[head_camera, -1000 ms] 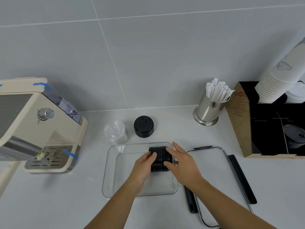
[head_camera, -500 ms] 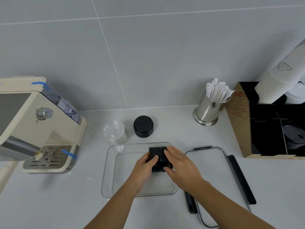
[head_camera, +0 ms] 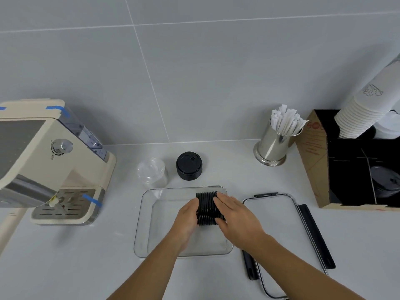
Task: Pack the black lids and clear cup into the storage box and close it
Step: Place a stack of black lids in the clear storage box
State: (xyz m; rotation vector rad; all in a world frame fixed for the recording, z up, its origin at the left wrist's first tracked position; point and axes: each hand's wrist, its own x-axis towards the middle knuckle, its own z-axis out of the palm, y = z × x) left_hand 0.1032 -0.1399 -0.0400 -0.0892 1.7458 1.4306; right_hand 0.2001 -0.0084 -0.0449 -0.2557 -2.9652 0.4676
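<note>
A cream coffee machine (head_camera: 46, 161), marked with strips of blue tape (head_camera: 58, 109), is set at the left of the white counter (head_camera: 65, 263), its drip grille (head_camera: 65, 204) facing right. A steel cup (head_camera: 273, 146) filled with paper-wrapped sticks (head_camera: 285, 121) is placed near the grey tiled wall (head_camera: 194, 72). Just to its right, a cardboard organiser (head_camera: 311, 156) with black compartments is seen, and a tilted stack of white paper cups (head_camera: 365, 109) is leaned over it.

I see even, bright, diffuse light with soft faint shadows on the bench (head_camera: 216, 278); wide-angle bending curves the edges, and detail is slightly soft throughout.
</note>
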